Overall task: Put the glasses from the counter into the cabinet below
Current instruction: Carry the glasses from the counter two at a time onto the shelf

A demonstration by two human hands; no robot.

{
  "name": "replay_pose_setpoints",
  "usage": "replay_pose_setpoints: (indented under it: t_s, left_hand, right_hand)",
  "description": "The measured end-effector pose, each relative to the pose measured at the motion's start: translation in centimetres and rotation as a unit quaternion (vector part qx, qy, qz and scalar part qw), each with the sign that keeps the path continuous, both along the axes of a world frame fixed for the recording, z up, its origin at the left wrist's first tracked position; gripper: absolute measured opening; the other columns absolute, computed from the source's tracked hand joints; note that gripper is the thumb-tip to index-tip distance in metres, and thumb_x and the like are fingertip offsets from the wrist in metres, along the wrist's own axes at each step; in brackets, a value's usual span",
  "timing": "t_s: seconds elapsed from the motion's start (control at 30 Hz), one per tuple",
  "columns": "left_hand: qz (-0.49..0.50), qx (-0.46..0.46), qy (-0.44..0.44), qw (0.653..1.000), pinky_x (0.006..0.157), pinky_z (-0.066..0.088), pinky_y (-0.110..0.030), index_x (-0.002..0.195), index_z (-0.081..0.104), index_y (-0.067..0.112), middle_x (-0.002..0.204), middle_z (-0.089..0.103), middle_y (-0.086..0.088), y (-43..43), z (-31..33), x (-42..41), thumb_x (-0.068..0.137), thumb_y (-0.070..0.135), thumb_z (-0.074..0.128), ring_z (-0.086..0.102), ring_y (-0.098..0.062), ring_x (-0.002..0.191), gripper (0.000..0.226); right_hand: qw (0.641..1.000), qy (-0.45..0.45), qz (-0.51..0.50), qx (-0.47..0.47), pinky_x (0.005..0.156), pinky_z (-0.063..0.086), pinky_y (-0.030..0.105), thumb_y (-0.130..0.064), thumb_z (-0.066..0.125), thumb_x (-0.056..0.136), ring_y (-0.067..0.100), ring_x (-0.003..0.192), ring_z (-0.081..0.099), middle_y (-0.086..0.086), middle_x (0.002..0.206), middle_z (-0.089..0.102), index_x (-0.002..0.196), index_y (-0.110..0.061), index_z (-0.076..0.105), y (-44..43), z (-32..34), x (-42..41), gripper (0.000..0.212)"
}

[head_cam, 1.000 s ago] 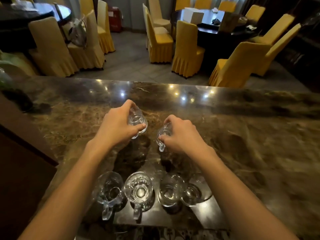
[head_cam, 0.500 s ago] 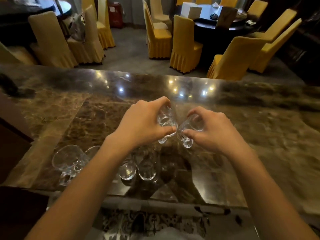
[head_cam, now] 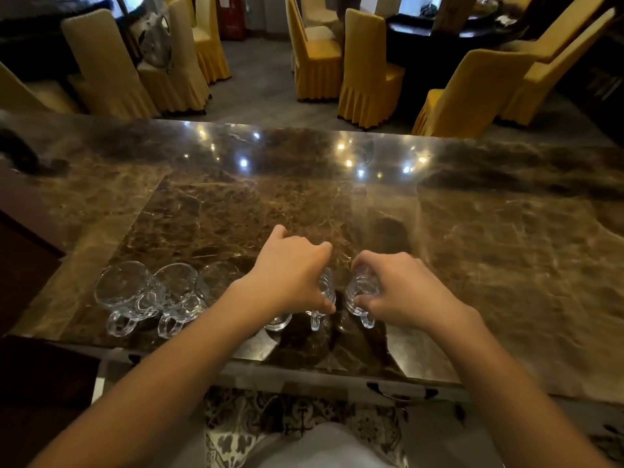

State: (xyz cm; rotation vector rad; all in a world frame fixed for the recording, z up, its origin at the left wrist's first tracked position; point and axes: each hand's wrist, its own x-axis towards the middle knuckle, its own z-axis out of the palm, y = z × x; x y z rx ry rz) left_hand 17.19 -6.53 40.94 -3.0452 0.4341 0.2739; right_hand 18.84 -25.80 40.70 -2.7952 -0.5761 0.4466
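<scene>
Hands have drawn nearer the counter [head_cam: 506, 265] edge since before, left hand [head_cam: 287, 275] clamped on one glass mug [head_cam: 326, 292], right hand [head_cam: 401, 288] on another mug [head_cam: 359, 293].

No readable text, no labels, no brand marks, no numbers — nothing legible anywhere.

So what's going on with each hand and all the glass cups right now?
Left hand: closed on a glass mug.
Right hand: closed on another glass mug.
Three glass mugs: standing upright in a row on the marble counter, untouched.
Fourth cup: mostly hidden under the left arm.
</scene>
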Motion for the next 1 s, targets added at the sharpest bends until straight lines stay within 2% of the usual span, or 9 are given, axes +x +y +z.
replay_pose_setpoints:
  t_s: [0.07, 0.3, 0.53, 0.7, 1.0]
  left_hand:
    - [-0.007, 0.011, 0.010, 1.000, 0.102, 0.030, -0.045, 0.097, 0.043, 0.025, 0.065, 0.043, 0.015, -0.1, -0.4, -0.1, 0.066, 0.079, 0.069, 0.060, -0.020, 0.083, 0.067]
    - [-0.020, 0.031, 0.034, 0.999, 0.115, 0.019, -0.056, 0.112, 0.051, 0.020, 0.092, 0.068, 0.004, -0.5, -1.4, -0.2, 0.067, 0.075, 0.072, 0.064, -0.027, 0.103, 0.074]
    - [-0.036, 0.043, 0.039, 0.998, 0.119, 0.013, -0.059, 0.126, 0.049, 0.018, 0.099, 0.071, 0.000, -0.7, -1.9, -0.6, 0.068, 0.075, 0.072, 0.062, -0.029, 0.112, 0.084]
    - [-0.037, 0.044, 0.034, 0.998, 0.120, 0.011, -0.060, 0.135, 0.046, 0.018, 0.106, 0.072, -0.001, -0.8, -2.1, -0.9, 0.071, 0.074, 0.071, 0.061, -0.030, 0.117, 0.088]
    - [-0.021, 0.034, 0.001, 0.999, 0.117, 0.013, -0.059, 0.128, 0.049, 0.022, 0.103, 0.073, 0.001, -0.9, -2.6, -1.3, 0.070, 0.071, 0.073, 0.063, -0.031, 0.115, 0.079]
  right_hand:
    - [1.000, 0.007, 0.005, -0.004, 0.087, 0.057, 0.041, -0.047, 0.072, 0.080, 0.027, 0.106, 0.067, -0.003, 0.116, 0.071, 0.127, -0.039, 0.055, 0.2, -0.6, -0.3, 0.051]
    - [1.000, -0.014, 0.009, -0.010, 0.086, 0.056, 0.039, -0.047, 0.072, 0.082, 0.022, 0.106, 0.066, -0.006, 0.116, 0.070, 0.128, -0.035, 0.054, 0.5, -2.0, -0.8, 0.050]
    - [0.999, -0.032, 0.000, -0.011, 0.088, 0.056, 0.042, -0.049, 0.072, 0.083, 0.024, 0.108, 0.065, -0.006, 0.115, 0.070, 0.130, -0.034, 0.052, 0.8, -2.6, -1.5, 0.053]
    - [0.999, -0.034, -0.009, -0.002, 0.088, 0.056, 0.038, -0.049, 0.073, 0.084, 0.021, 0.107, 0.065, -0.007, 0.116, 0.069, 0.133, -0.034, 0.051, 0.6, -2.9, -1.9, 0.056]
    - [0.999, -0.039, -0.006, 0.003, 0.083, 0.055, 0.036, -0.051, 0.074, 0.082, 0.021, 0.105, 0.066, -0.007, 0.116, 0.069, 0.133, -0.035, 0.051, 0.6, -3.5, -2.0, 0.059]
